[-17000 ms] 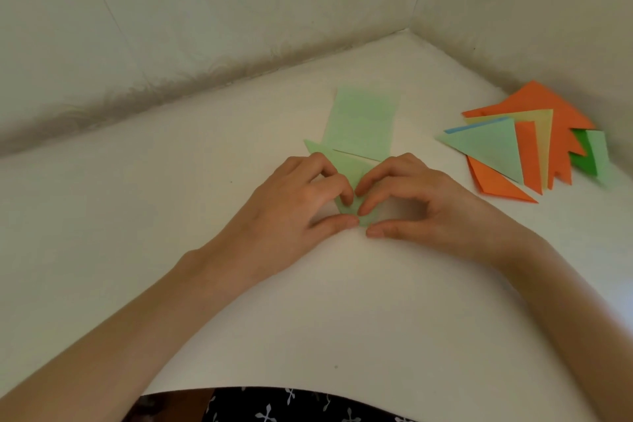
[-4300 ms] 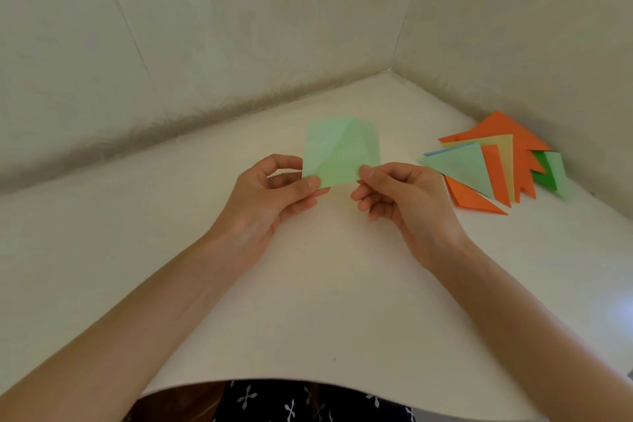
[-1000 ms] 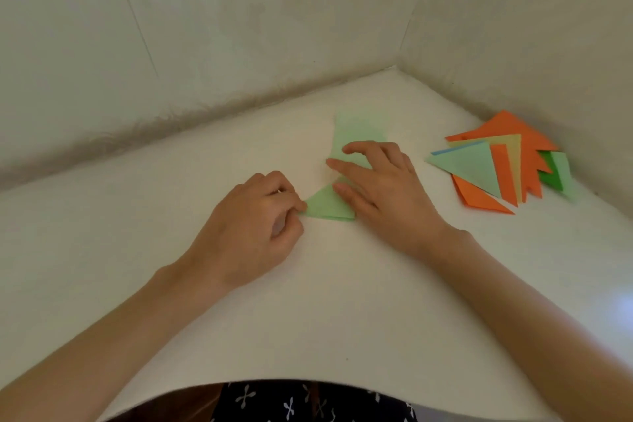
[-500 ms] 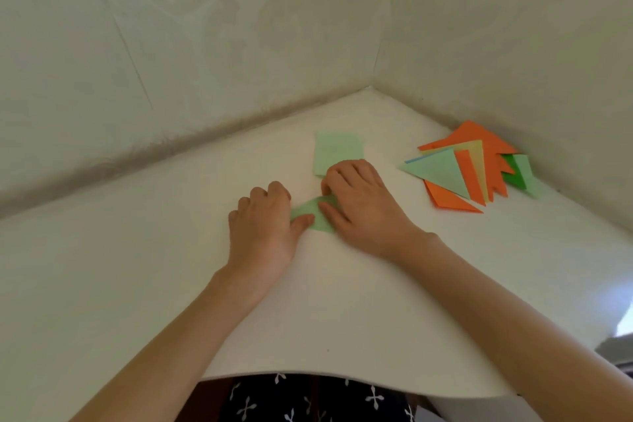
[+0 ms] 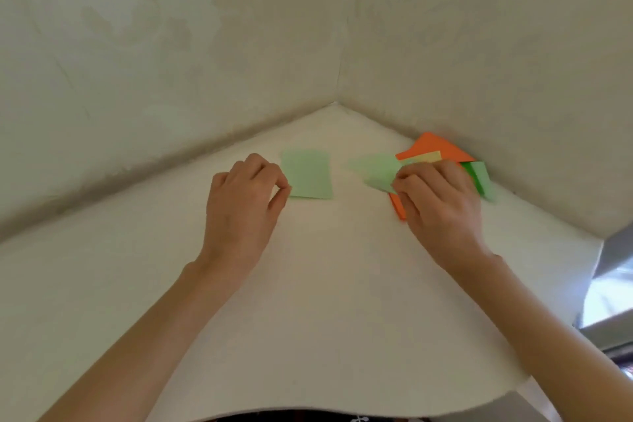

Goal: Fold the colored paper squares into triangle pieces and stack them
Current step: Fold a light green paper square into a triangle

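**Pale green folded triangle** (image 5: pixel 378 172), blurred in this view, at the left edge of the stack (image 5: pixel 432 147) of finished pieces. Its tip points left, toward the middle of the tabletop (image 5: pixel 325 284).

**Right hand** (image 5: pixel 442 205) lies over the near part of the stack. Its fingers (image 5: pixel 409 178) are curled and clamped on the triangle's right end.

**Stack** sits at the far right of the tabletop, close against the right-hand wall. It shows orange pieces at the back and at the near left edge, a yellow piece (image 5: pixel 424 158) between them, and a dark green piece (image 5: pixel 470 171) beside a pale green piece (image 5: pixel 483 180) on the right.

**Pale green paper square** (image 5: pixel 310 175) lies flat on the tabletop, well apart from the stack, to its left.

**Left hand** (image 5: pixel 243 199) rests just beside the square. Its fingers (image 5: pixel 257 164) are curled, and the thumb and forefinger tips come together at the square's lower left corner. Whether they actually pinch the paper cannot be told.

Both bare forearms enter from the bottom edge.

**Surroundings:** two pale walls (image 5: pixel 171 44) with an embossed pattern meet in a corner behind the tabletop. A grey metallic surface (image 5: pixel 613 271) shows at the right edge, and a strip of dark patterned cloth (image 5: pixel 342 418) at the bottom edge.
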